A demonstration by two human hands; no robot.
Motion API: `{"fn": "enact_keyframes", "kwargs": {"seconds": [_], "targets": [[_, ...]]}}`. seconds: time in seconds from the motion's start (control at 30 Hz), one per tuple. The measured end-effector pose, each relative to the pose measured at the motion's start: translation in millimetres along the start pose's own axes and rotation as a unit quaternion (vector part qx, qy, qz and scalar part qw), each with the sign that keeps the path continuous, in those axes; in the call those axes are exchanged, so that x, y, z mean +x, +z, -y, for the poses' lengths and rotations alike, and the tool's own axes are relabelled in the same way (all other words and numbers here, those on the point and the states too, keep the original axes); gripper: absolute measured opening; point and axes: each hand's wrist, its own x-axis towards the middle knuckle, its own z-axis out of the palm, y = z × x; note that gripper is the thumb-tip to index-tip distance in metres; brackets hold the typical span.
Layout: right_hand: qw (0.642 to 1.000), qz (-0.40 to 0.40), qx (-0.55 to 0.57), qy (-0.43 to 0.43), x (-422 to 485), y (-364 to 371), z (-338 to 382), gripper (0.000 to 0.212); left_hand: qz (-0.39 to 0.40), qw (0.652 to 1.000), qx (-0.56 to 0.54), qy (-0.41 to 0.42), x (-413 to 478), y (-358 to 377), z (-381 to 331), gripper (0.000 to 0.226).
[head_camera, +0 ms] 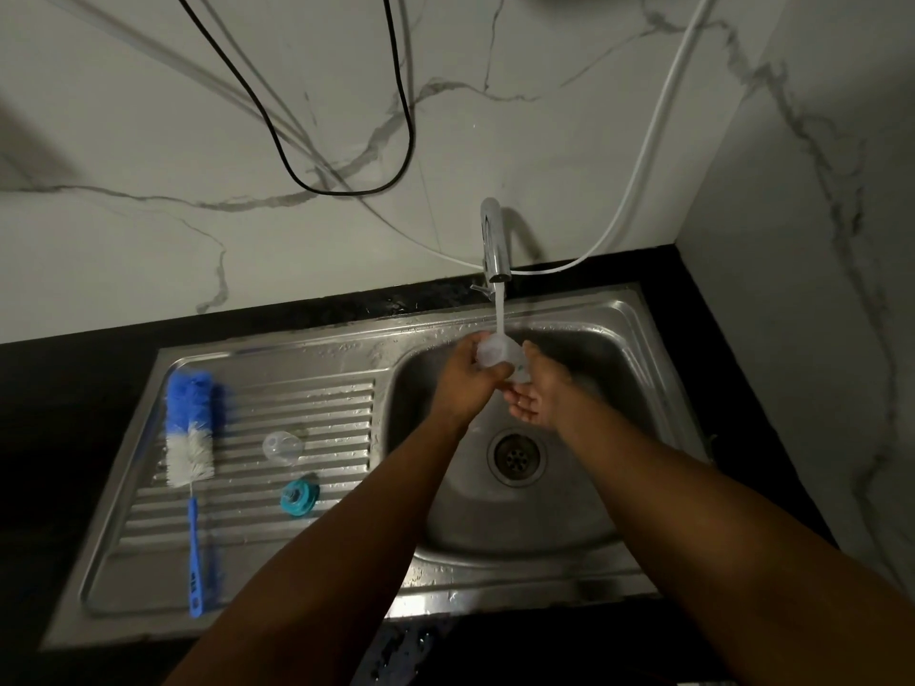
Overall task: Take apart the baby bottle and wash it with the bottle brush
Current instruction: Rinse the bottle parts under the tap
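Note:
Over the sink basin, my left hand grips the clear bottle body under the running tap. Water from the faucet falls onto the bottle's top. My right hand is beside and below the bottle, palm up with fingers apart, touching its lower right side. On the ribbed drainboard lie the blue and white bottle brush, a clear cap and the teal collar with its teat.
The drain sits in the middle of the basin. A black counter surrounds the steel sink. A white hose and a black cable hang along the marble wall behind.

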Motion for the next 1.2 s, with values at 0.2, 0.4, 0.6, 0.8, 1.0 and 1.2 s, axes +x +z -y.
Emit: {"fn": "enact_keyframes", "kwargs": {"seconds": [0.2,0.4,0.6,0.8,1.0,1.2], "targets": [[0.995,-0.036,-0.065,-0.07,15,0,-4,0.065,-0.034,0.997,-0.043,-0.053,7,2,-2,0.044],[0.926,-0.064,-0.237,-0.286,6,-5,5,0.035,-0.01,0.974,-0.116,-0.193,9,4,-4,0.045],[0.792,-0.049,-0.458,-0.4,6,-6,0,0.037,-0.001,0.973,-0.115,-0.198,12,10,-3,0.058],[0.901,-0.006,-0.342,-0.268,-2,0,4,0.053,0.003,0.987,-0.101,-0.127,12,7,-2,0.048],[0.996,0.021,-0.072,-0.052,-23,17,18,0.055,-0.013,0.993,-0.105,-0.05,12,9,-1,0.032],[0.987,0.006,-0.123,-0.107,-20,20,11,0.05,-0.051,0.995,-0.058,-0.061,25,6,-4,0.029]]}}
